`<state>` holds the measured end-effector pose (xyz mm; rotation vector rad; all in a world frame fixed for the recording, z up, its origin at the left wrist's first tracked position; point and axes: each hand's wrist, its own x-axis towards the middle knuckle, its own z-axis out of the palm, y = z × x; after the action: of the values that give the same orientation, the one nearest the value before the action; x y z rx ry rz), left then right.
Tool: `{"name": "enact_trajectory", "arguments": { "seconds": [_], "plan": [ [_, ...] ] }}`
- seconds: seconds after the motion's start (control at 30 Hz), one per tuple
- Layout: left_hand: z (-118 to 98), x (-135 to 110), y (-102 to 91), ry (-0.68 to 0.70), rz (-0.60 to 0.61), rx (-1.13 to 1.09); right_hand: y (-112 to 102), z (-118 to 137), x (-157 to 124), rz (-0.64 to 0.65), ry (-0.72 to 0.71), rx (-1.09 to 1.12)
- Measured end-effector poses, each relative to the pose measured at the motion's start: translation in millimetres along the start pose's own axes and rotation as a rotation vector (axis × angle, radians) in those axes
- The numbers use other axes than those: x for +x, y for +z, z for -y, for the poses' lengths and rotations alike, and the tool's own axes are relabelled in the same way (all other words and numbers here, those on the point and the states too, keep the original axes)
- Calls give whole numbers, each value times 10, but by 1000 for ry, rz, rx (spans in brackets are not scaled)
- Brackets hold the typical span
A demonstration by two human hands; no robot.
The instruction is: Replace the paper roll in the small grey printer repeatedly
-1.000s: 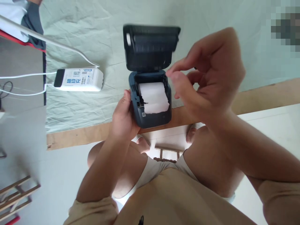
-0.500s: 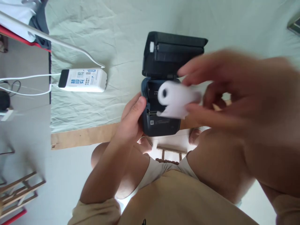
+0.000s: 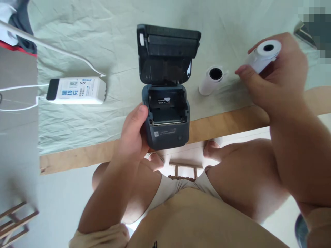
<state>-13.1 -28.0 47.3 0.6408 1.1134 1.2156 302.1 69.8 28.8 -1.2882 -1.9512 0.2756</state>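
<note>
A dark label printer [image 3: 169, 137] sits by the table's front edge. Its lid [image 3: 165, 69] is swung up and back, and its inner bay shows no roll. My left hand [image 3: 131, 132] grips the printer's left side, thumb along the upper edge. To the right of the printer, a white paper roll [image 3: 206, 86] stands on the cloth, its dark core facing up. Farther right, my right hand [image 3: 287, 69] is closed around a second white paper roll [image 3: 257, 60], which is tilted with its dark-holed end up. Some of its fingers are hidden behind that roll.
A white power bank [image 3: 82, 91] with cables lies on the green cloth [image 3: 116, 44] at left. A wooden edge [image 3: 85, 156] runs along the table's front. Part of a dark object [image 3: 305, 34] shows at far right. A wooden stool [image 3: 18, 220] stands lower left.
My right hand has moved from above the printer to the right. One roll now stands on the cloth and one is in that hand. My left hand still holds the printer; the view has shifted.
</note>
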Motion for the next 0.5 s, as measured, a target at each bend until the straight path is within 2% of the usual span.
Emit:
{"name": "enact_trajectory", "arguments": {
  "seconds": [0.13, 0.2, 0.27, 0.33, 0.4, 0.5],
  "plan": [
    [16, 3, 4, 47, -61, -16, -70, 27, 7, -23, 81, -167],
    [17, 0, 9, 48, -74, -26, -81, 113, 11, -28, 35, -214],
    [13, -4, 19, 37, -60, -29, -69, 268, 1, -79, -75, -218],
    [7, -7, 31, 34, -53, -20, -9, 454, -10, -102, -202, -180],
    [7, -8, 42, 53, -57, 0, 104, 592, 0, -56, -311, -126],
    [16, -8, 48, 85, -65, 31, 300, 599, 60, 46, -229, -118]
  ]
}}
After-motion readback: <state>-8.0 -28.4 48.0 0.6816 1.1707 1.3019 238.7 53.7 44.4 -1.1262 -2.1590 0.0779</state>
